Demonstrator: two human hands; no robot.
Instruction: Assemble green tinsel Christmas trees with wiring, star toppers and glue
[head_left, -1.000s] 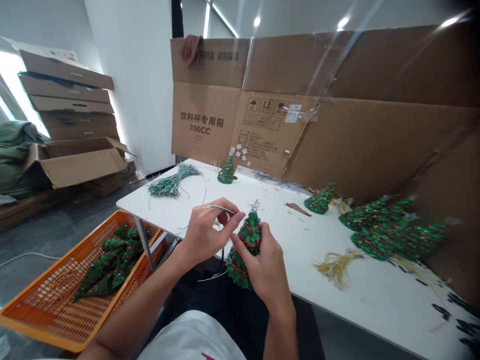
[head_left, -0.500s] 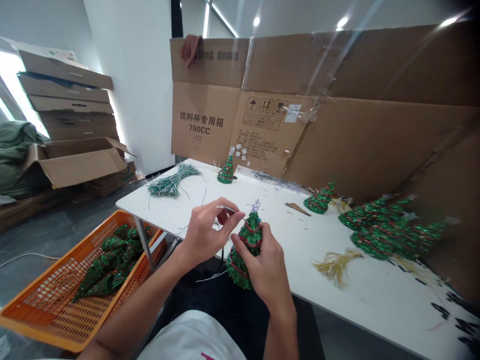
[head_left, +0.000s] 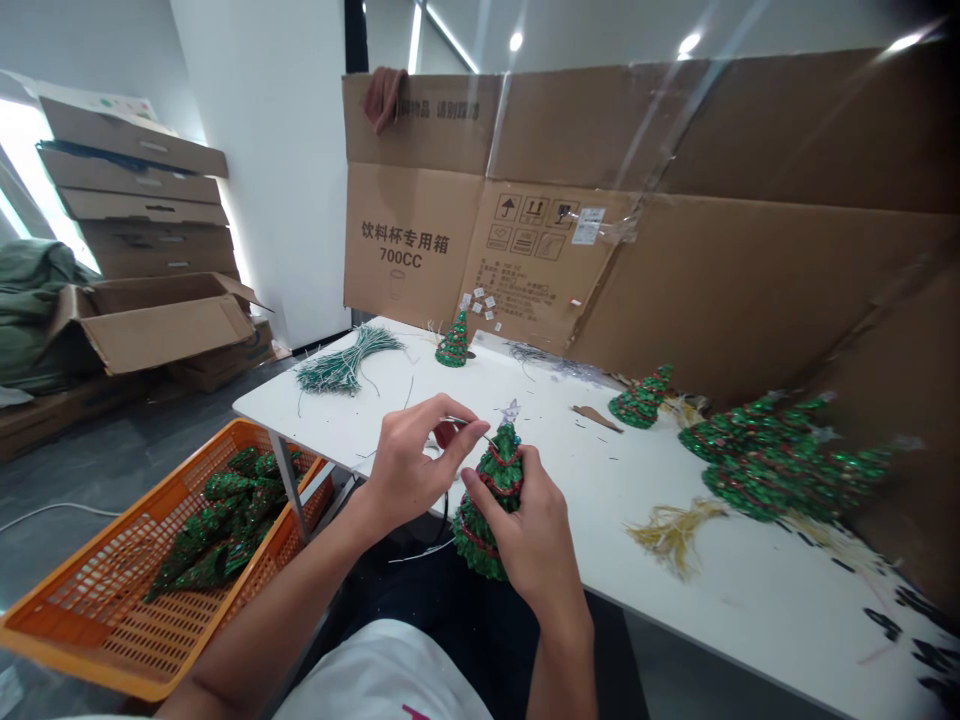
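Note:
A small green tinsel Christmas tree [head_left: 487,510] with a red garland stands a little tilted over my lap at the table's edge. A pale glittery star [head_left: 511,411] tops it. My right hand [head_left: 525,510] is wrapped round the tree's right side, thumb across its front. Between thumb and fingers my left hand [head_left: 420,450] pinches a thin wire [head_left: 486,433], whose end reaches the upper part of the tree. Part of that wire is hidden by the fingers. Below the left hand, a dark cord and a pale wire end hang beside the tree.
On the white table [head_left: 540,560] lie a bundle of green wires [head_left: 349,360], a gold string bunch [head_left: 675,535] and several finished-looking trees [head_left: 787,460]. An orange basket [head_left: 97,590] of green trees stands on the floor at left. Cardboard [head_left: 750,290] walls the table's back.
The left fingers have shifted slightly and less wire shows above them. The tree and my right hand stay almost where they were.

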